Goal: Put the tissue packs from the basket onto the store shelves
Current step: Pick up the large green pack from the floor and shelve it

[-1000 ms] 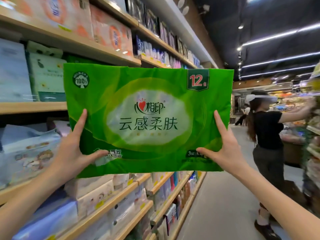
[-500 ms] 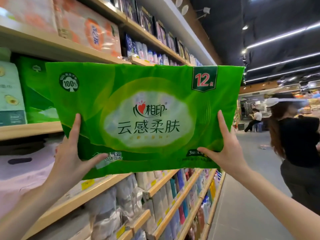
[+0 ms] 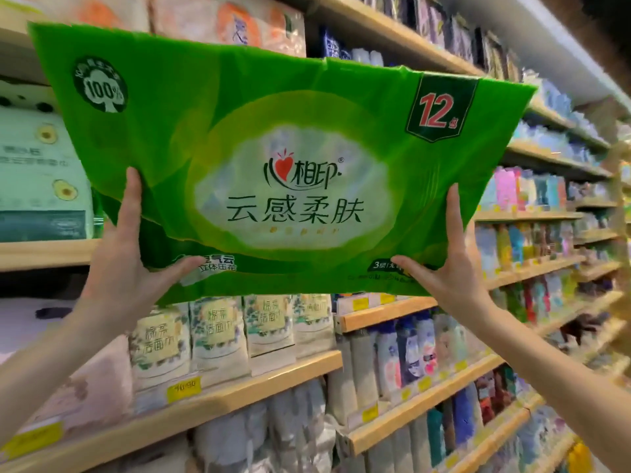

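A large green tissue pack with a white oval label and a "12" badge fills the middle of the view, held up in front of the store shelves. My left hand grips its lower left edge, thumb on the front. My right hand grips its lower right edge the same way. The pack is tilted, left side higher, and hides most of the shelf bay behind it. The basket is out of view.
A pale green tissue pack stands on the shelf at left. Orange packs sit on the shelf above. Beige wipe packs line the shelf below. Shelves with colourful bottles run off to the right.
I have turned left towards the shelves, so the aisle and the person in black are gone from view. The green pack has risen and moved closer to the shelf, still in both hands.
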